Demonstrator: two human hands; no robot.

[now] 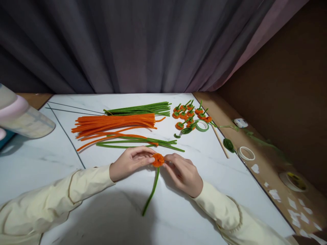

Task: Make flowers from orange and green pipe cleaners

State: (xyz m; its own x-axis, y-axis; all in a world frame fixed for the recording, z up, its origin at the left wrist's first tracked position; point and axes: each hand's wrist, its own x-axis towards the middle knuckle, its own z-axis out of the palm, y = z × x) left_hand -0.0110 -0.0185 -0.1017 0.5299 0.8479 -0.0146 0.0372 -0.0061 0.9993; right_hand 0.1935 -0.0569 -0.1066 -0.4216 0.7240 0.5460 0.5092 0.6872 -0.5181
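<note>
An orange pipe-cleaner pumpkin (pixel 158 160) with a ribbed round body is held up between my two hands near the middle of the table. From its underside a green pipe cleaner (pixel 154 194) hangs down toward me. My left hand (pixel 133 162) pinches the pumpkin's left edge between thumb and fingers. On its right edge the fingertips of my right hand (pixel 183 172) are closed, partly hiding what they grip. Just beyond my hands lie loose green pipe cleaners (pixel 168 143) and a thick bundle of orange pipe cleaners (pixel 117 123).
Behind the orange bundle is a green pipe-cleaner bundle (pixel 140 109). Several small finished pumpkins (pixel 187 112) stand at the back right near a green tape roll (pixel 201 126). A wooden stick (pixel 221 144), white tape roll (pixel 246 153) and paper scraps (pixel 274 194) lie right; a large bottle (pixel 28 115) stands left.
</note>
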